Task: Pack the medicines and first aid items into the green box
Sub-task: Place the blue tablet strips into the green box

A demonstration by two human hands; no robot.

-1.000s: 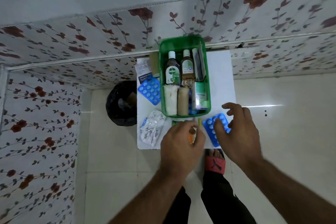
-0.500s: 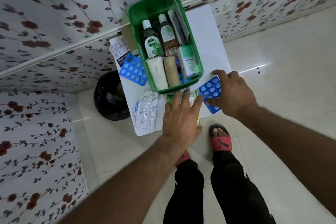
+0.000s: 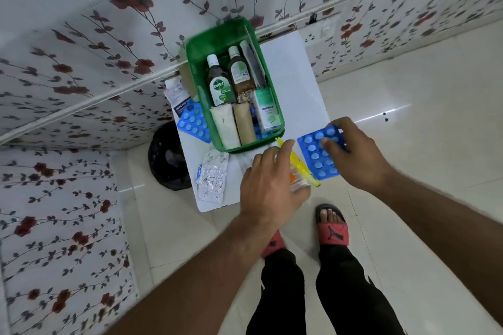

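The green box (image 3: 200,47) stands on a small white table (image 3: 294,76). It holds two brown bottles (image 3: 219,81), two bandage rolls (image 3: 234,124), a white-green carton (image 3: 266,110) and flat packs. My left hand (image 3: 268,185) is shut on a yellow-orange packet (image 3: 299,168) just in front of the box. My right hand (image 3: 356,151) grips a blue blister strip (image 3: 315,156) lifted to the right of the packet. Another blue blister strip (image 3: 192,122) and a paper packet (image 3: 178,94) lie left of the box. A silver blister pack (image 3: 212,175) lies on the table's near left.
A black bag (image 3: 166,156) sits on the floor left of the table. Flowered wall panels run behind and to the left. A wall socket (image 3: 318,32) is beyond the table's far right corner. My feet in red sandals (image 3: 332,230) stand on glossy tiles below the table.
My left hand has closed on the yellow-orange packet and lifted it. My right hand has picked the blue blister strip up off the table. The view has shifted.
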